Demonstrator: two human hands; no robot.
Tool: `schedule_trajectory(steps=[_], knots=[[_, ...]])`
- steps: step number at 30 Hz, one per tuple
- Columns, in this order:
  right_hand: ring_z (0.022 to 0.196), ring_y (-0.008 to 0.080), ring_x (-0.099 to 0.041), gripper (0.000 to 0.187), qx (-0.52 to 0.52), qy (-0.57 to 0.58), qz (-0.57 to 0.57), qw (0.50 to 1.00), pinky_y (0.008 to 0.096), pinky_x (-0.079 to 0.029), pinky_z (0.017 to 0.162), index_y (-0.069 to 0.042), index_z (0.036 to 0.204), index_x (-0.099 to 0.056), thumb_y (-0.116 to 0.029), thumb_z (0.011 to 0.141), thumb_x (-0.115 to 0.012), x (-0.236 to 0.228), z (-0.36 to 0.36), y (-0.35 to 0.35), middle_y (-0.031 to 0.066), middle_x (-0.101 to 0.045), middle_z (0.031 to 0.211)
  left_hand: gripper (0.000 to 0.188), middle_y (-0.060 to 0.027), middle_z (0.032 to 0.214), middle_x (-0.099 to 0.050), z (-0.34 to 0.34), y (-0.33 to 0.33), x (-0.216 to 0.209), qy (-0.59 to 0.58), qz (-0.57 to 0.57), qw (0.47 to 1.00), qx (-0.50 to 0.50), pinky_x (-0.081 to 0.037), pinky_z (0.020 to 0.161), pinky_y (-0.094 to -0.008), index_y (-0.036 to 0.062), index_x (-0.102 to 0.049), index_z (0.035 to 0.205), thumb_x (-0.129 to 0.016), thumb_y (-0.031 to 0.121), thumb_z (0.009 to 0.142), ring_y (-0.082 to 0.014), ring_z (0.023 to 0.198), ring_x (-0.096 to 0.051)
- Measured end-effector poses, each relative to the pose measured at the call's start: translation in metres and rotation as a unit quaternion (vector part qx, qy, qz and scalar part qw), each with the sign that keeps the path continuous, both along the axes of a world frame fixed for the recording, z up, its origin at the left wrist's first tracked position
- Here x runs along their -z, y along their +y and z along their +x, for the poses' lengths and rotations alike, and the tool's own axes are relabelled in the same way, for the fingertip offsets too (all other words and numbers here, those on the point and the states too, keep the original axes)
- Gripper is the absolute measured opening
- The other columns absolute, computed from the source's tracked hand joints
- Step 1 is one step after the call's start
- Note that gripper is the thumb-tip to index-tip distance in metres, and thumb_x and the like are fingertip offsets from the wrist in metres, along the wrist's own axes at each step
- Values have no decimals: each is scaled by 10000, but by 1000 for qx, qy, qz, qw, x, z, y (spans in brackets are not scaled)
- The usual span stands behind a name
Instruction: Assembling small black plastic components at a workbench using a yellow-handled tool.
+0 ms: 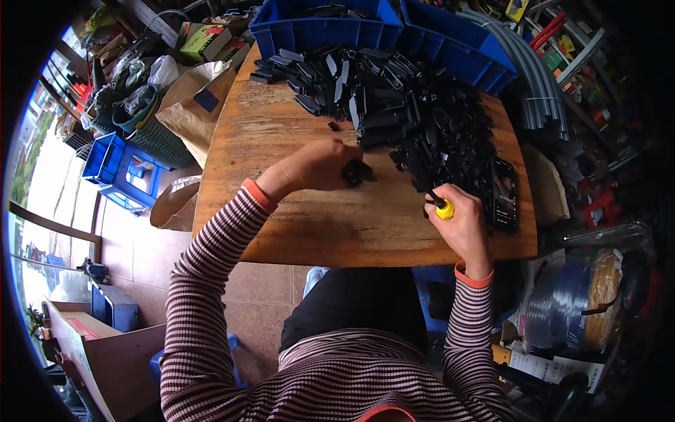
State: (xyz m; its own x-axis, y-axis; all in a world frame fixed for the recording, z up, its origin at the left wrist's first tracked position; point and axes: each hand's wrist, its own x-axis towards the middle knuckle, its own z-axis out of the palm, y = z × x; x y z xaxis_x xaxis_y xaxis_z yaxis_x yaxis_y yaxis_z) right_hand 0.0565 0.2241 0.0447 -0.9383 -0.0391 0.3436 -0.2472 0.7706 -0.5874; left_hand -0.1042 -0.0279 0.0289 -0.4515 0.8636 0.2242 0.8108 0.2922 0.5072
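My left hand (320, 166) is closed around a small black plastic part (357, 173), just above the middle of the wooden table (309, 225). The fingers hide some of that part. To its right, my right hand (460, 221) grips a small yellow tool with a black tip (444, 209), its lower portion covered by the palm. Beyond both hands spreads a large heap of black plastic pieces (380, 105), many long and flat. A tiny black piece (333, 126) lies apart from the heap, near my left hand.
Two blue crates (327, 35) stand at the table's far edge. A phone with a lit screen (505, 193) lies at the right edge. Brown paper bags (193, 105) and a blue stool (133, 176) are to the left; coiled tubing (573, 302) sits at the right.
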Motion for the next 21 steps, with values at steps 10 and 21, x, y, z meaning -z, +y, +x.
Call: schedule_trajectory(steps=[10, 21], knots=[[756, 309, -673, 188, 44, -16, -61, 997, 322, -508, 643, -6, 941, -634, 11, 776, -723, 2, 10, 6, 164, -663, 840, 298, -108, 924, -620, 50, 8, 7, 147, -39, 988, 13, -536, 716, -384, 61, -600, 1053, -647, 42, 759, -275, 849, -628], [700, 326, -655, 139, 13, 63, -47, 997, 347, -501, 604, -19, 900, -622, -7, 796, -714, 14, -17, -13, 143, -650, 790, 327, -83, 1083, -591, 72, 28, 31, 239, 21, 960, 141, -525, 815, -361, 77, -582, 1112, -610, 129, 790, -251, 986, -597]])
